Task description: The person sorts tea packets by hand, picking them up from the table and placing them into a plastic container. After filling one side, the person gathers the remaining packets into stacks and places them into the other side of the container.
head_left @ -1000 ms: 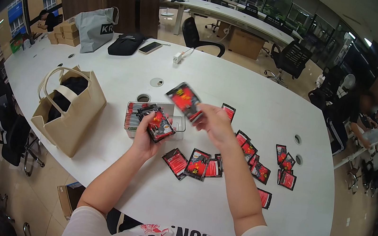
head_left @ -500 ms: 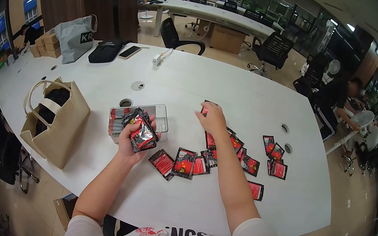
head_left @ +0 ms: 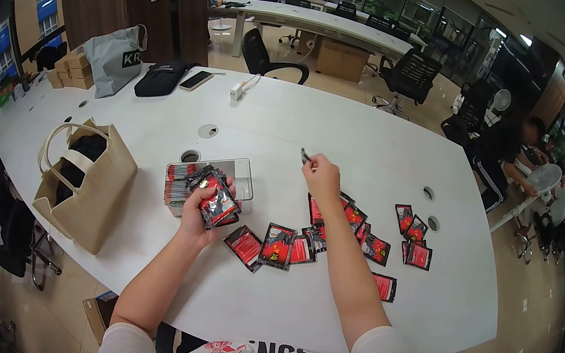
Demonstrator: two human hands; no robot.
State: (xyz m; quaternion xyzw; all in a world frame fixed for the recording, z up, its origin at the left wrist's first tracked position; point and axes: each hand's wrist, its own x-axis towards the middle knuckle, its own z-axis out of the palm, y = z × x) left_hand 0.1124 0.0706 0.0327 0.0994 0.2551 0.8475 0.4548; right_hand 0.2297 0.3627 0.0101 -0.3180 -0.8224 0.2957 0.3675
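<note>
My left hand (head_left: 200, 212) is closed round a stack of black-and-red packets (head_left: 216, 200), over the near right part of a clear box (head_left: 243, 176). Rows of similar packets (head_left: 176, 184) stand in the box's left part. To the right, my right hand (head_left: 322, 182) pinches one packet (head_left: 305, 156), seen nearly edge-on and raised off the table. Loose packets (head_left: 277, 245) lie overlapping below and between my hands, and others lie beside and beyond my right forearm. A smaller group of packets (head_left: 417, 256) lies farther right.
On the white table (head_left: 290, 117) stand a cream tote bag (head_left: 106, 189), a grey bag (head_left: 111, 65), a black pouch (head_left: 159, 80), a phone (head_left: 196, 80) and a white plug adapter (head_left: 236, 91). A person (head_left: 502, 159) is at the right, beyond the table. Black chairs (head_left: 410, 75) stand behind.
The packet at my right hand was flatter toward the camera and is now edge-on between my fingertips. My left hand still holds its stack. The whole view has shifted slightly.
</note>
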